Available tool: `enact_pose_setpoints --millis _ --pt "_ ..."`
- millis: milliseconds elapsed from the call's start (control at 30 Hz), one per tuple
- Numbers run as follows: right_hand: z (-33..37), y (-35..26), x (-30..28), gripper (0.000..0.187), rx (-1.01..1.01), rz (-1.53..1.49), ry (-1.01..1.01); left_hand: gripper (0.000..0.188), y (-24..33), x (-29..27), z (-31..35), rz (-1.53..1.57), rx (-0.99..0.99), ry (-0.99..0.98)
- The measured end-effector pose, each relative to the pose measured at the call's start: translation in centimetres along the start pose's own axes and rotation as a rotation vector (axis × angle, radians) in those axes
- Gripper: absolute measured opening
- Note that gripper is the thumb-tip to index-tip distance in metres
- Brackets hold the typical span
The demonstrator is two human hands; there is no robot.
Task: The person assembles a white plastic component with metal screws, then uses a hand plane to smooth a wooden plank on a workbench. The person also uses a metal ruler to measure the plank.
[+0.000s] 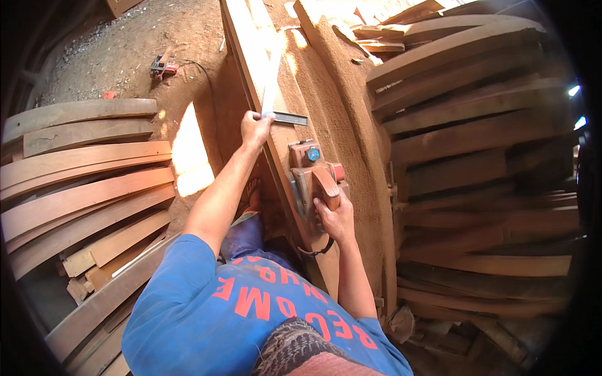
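Note:
My left hand (256, 128) is closed on a try square (290, 118) where its long pale blade meets the dark stock. The square lies across a long wooden plank (285, 94) that runs away from me. My right hand (338, 219) wraps round the rear handle of a reddish electric hand planer (307, 175) with a blue knob at its front. The planer rests on the plank, just nearer to me than the square. A dark cord leaves its rear end.
Stacked boards (88, 188) stand on the left, and a taller lumber stack (464, 119) fills the right. A sawdust-covered beam (338, 81) runs beside the plank. Another small corded power tool (164, 66) lies on the dirt floor at far left.

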State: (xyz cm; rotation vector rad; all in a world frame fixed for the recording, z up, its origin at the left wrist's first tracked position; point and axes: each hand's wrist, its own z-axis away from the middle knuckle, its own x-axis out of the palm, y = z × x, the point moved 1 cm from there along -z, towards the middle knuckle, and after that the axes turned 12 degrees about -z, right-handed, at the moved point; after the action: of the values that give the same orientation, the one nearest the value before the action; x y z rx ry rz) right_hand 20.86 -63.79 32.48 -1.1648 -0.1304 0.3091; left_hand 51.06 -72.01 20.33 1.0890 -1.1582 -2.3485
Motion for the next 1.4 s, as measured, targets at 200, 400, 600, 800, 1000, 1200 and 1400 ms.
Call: enact_pose_setpoints --millis 200,400,600,800,1000,1200,1400 --pt "3.0 0.0 -2.4 0.031 -0.038 0.048 -0.007 0.021 1.3 -6.1 1.3 -0.093 0.311 0.298" --pt "6.9 0.4 -4.7 0.039 0.095 0.146 -0.047 0.012 0.0 -6.7 4.0 -0.146 0.531 0.230" --pt "8.3 -0.2 -4.7 0.037 -0.021 0.194 -0.043 0.014 -1.1 -2.9 4.2 -0.164 0.577 0.094" --pt "8.6 -0.1 -5.3 0.029 -0.002 0.267 -0.020 0.019 -2.6 -2.7 3.1 -0.259 0.576 0.113" --pt "8.4 1.3 -5.8 0.023 -0.001 0.253 -0.032 0.020 -3.3 -1.7 1.7 -0.275 0.657 0.137" --pt "7.5 0.7 -4.4 0.019 -0.038 0.228 -0.022 0.020 -3.2 -2.5 2.9 -0.273 0.701 0.123" --pt "-0.6 -2.6 1.2 0.019 -0.069 0.261 -0.090 0.011 -2.9 -4.2 0.9 -0.154 0.566 0.076"
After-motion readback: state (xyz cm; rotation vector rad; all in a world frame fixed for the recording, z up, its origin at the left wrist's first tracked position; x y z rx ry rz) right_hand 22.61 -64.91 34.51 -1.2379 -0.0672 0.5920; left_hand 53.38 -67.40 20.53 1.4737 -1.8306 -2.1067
